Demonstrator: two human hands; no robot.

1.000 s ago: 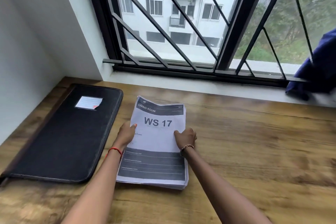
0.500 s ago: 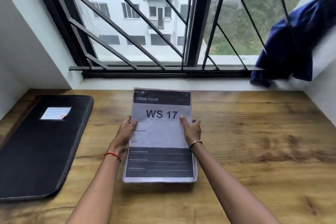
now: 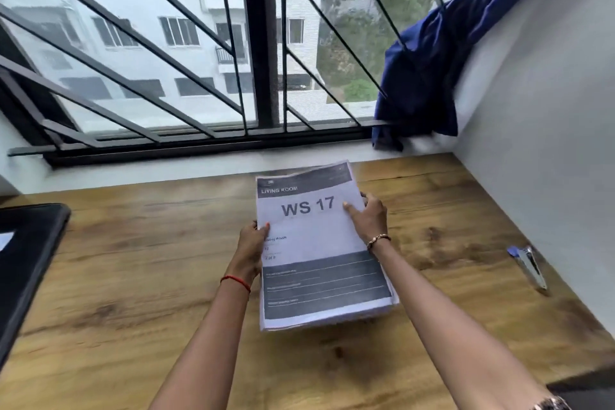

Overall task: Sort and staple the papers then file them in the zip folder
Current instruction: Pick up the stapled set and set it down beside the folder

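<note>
papers (image 3: 319, 243): thick flat stack, top sheet printed "ws 17", gripped at mid-edges by left hand (image 3: 254, 243) and right hand (image 3: 369, 220).
change: stack had shifted right across the wooden table (image 3: 133, 276), away from the zip folder (image 3: 26, 250), toward the stapler (image 3: 529, 263).
meaning: sorting probably about to start; nothing stapled yet.
textures: matte black folder, grainy wood, metallic blue-tipped stapler.
</note>
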